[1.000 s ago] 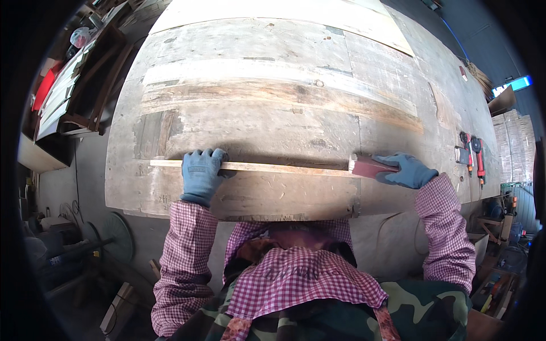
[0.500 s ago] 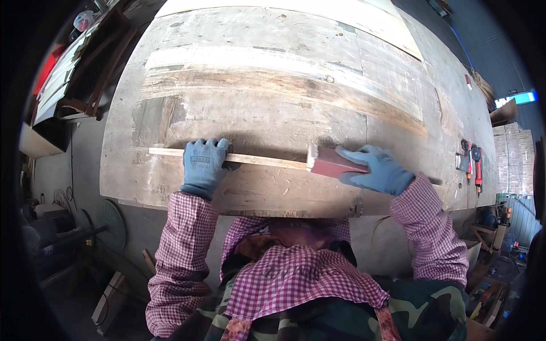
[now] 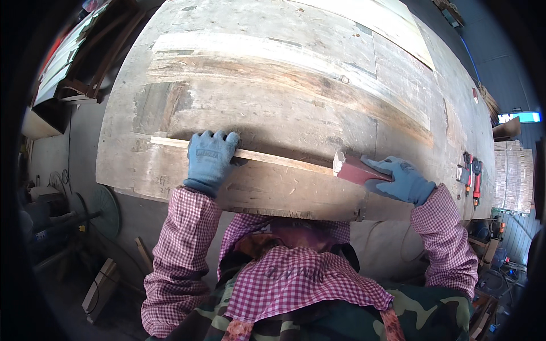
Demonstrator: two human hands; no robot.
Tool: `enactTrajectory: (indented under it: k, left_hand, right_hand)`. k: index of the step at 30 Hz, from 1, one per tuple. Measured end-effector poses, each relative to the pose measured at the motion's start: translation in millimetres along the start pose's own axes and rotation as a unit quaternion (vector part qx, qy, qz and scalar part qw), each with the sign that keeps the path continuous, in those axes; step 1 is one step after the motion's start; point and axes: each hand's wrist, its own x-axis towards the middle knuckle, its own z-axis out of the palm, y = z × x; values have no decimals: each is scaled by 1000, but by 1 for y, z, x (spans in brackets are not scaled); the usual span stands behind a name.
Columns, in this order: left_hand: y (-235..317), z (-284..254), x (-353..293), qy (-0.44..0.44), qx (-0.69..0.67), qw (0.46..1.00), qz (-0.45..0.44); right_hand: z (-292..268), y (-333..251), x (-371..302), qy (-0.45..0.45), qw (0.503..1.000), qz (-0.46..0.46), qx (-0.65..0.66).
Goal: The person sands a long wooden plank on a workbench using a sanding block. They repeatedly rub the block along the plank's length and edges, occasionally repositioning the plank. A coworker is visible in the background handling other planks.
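Note:
A thin, pale wooden strip (image 3: 284, 161) lies lengthwise on the worn workbench (image 3: 273, 196), near its front edge. My left hand (image 3: 209, 159), in a blue-grey work glove, is closed over the strip close to its left end. In my right hand (image 3: 401, 179), gloved the same way, is a sanding block (image 3: 358, 169) wrapped in dark red abrasive paper, gripped from its right side. The block rests over the right part of the strip and hides what lies beneath it. The fingers of my right hand are wrapped along the block's top and side.
Two red-and-black power tools (image 3: 476, 179) lie at the bench's right edge. A large pale board (image 3: 387, 23) covers the far side. On the floor at left are a round green disc (image 3: 105, 213) on a machine and some timber offcuts (image 3: 99, 290).
My right hand has slid the sanding block to the right along the strip. My left hand still holds the strip near its left end. The whole view has tilted slightly.

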Motion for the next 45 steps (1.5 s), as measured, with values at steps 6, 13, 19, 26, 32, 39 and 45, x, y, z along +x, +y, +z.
enactTrajectory:
  k: [6,13,19,26,32,39,45]
  left_hand:
    - [-2,2,-2,16,1,1000,12]
    - [1,-1,-3,-17,5,1000,-14]
    - [2,15,-21,68,6,998,12]
    - [16,10,-17,41,80,996,27]
    - [67,24,-5,23,-39,989,140]
    - [73,14,-2,-56,-28,992,111]
    - [78,19,-4,-30,-2,993,112]
  right_hand:
    - [9,-88,41,73,991,81,-80]
    - [25,-75,-7,110,979,114,-129]
    - [38,-105,29,170,964,121,-164]
    - [75,-83,12,314,947,46,53]
    - [88,-95,2,356,934,7,-22]
    - [103,-90,-44,376,925,31,-37]
    - [99,-101,7,365,931,20,8]
